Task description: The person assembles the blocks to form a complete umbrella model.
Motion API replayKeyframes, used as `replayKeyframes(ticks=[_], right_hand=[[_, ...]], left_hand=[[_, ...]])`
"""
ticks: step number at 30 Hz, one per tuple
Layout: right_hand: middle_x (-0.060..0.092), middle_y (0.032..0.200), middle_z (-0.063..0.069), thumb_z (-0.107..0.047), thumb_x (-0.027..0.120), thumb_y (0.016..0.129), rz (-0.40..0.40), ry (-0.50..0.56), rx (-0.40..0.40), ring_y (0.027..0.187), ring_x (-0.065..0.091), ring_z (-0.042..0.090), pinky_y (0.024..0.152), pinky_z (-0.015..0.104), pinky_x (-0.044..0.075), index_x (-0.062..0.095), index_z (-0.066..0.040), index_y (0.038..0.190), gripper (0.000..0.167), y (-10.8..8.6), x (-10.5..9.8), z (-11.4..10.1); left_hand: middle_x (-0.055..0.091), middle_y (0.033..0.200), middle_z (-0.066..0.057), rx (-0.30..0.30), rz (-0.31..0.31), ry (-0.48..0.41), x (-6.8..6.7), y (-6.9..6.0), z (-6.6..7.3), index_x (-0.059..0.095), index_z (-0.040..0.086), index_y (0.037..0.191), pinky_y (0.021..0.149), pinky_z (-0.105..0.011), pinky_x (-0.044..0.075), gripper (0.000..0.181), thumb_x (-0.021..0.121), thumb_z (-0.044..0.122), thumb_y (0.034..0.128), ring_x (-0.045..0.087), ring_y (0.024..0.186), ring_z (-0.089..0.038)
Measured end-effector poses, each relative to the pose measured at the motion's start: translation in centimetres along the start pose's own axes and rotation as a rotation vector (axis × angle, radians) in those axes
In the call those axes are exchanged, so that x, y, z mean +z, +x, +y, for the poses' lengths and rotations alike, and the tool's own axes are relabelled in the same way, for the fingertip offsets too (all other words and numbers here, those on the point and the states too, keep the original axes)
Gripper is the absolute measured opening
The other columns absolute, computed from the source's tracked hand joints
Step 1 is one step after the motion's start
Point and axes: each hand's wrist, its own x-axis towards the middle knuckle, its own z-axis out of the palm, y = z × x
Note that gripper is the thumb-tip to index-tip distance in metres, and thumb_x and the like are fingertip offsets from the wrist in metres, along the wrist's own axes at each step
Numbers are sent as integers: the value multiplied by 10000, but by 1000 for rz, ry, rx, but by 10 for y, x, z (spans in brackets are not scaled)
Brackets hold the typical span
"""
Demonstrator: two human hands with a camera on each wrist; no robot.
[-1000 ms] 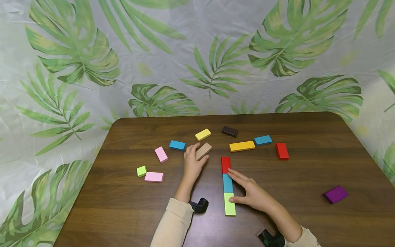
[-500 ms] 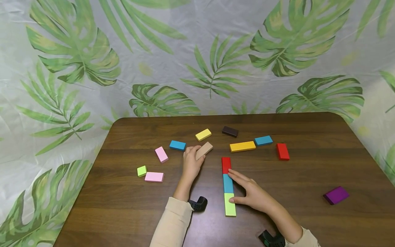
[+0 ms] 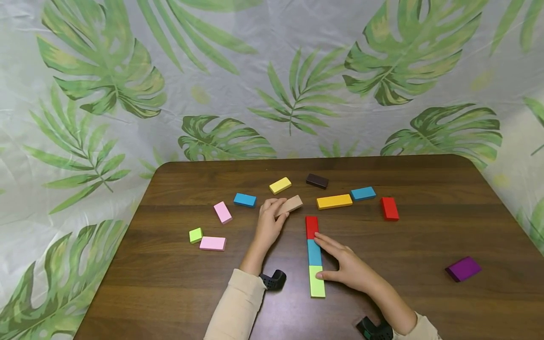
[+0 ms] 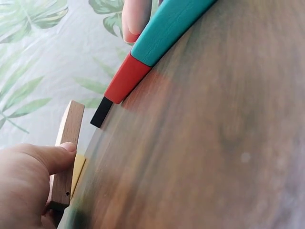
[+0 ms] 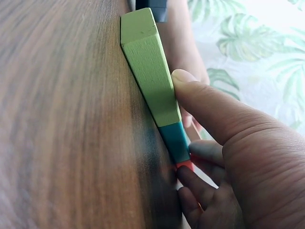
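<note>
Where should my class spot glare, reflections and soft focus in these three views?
Head view: a pale sheen on the table, low centre; left wrist view: blurred table grain, a reddish reflection beside the red block; right wrist view: the lime-green block fairly sharp, the leafy backdrop washed out and soft.

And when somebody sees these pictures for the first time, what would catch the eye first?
Probably the straight row of three blocks near the table's middle: red block farthest from the person, blue block between, lime block nearest, with the right hand touching its side. Next, the left hand gripping a plain wooden block, just beyond the row's far end and to its left. The purple block, alone at the right, may also stand out.
</note>
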Motion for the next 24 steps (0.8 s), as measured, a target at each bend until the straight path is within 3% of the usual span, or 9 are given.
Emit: replayKeyframes(ticks=[9, 24], right_hand=[[271, 1440, -37, -477, 684, 734, -2, 4, 9, 1284, 284, 214, 947, 592, 212, 363, -142, 1388, 801, 0, -1, -1], [275, 1439, -32, -482, 689, 725, 2, 1, 22, 1285, 283, 223, 937, 622, 203, 366, -148, 1387, 809, 0, 0, -1]], left_hand=[[515, 1126, -61, 68, -63, 81, 3, 2, 1, 599, 102, 1175, 866, -387, 369, 348, 644, 109, 831, 473, 1017, -247], [526, 1137, -46, 118, -169, 206, 4, 4, 3, 592, 125, 1199, 926, -379, 328, 363, 635, 121, 839, 465, 1059, -234]])
